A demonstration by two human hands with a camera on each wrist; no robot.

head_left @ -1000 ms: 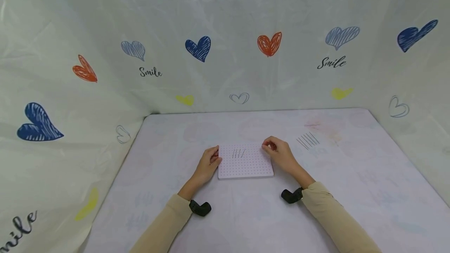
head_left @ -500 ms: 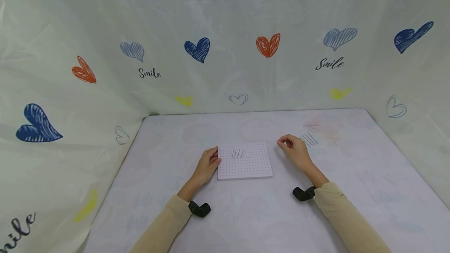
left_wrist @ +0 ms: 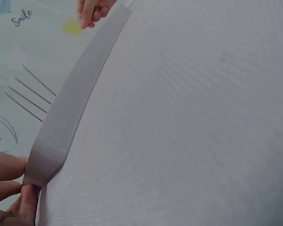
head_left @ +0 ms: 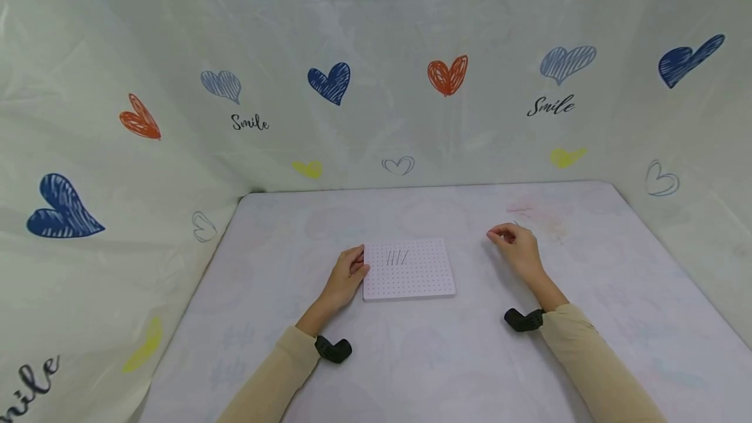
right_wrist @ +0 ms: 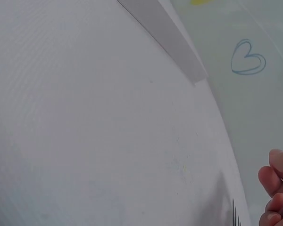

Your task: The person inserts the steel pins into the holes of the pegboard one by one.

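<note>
"White rectangular board with a grid of small dark dots (head_left: 411, 284) is lying on a whitish tabletop with faint coloured smudges (head_left: 435, 358), between the two hands. Is anything standing on it?"

"Yes, four thin, straight, dark pins (left_wrist: 33, 91) are rising from its far left part. In the head view they are forming a short row, the rightmost leaning more to the right."

"What is the left hand (head_left: 343, 277) doing?"

"It is gripping the board's left edge. In the left wrist view, the fingers are pinching one corner."

"And the right hand (head_left: 521, 253)?"

"That one is hovering to the right of the board, well apart from it. Its fingers are bending loosely toward the thumb, and I'm not seeing them clasp anything."

"Are more pins showing?"

"Several other thin dark pins (right_wrist: 234, 212) are poking in at the bottom of the right wrist view; the border is cutting them off, so I'm not counting them."

"What is surrounding all this?"

"Beige sleeves (head_left: 270, 377) are covering the forearms, and black curved wrist devices (head_left: 333, 350) are sitting at the cuffs. Behind the tabletop, a pale sheet printed with hearts and the word Smile (head_left: 376, 129) is hanging."
</note>
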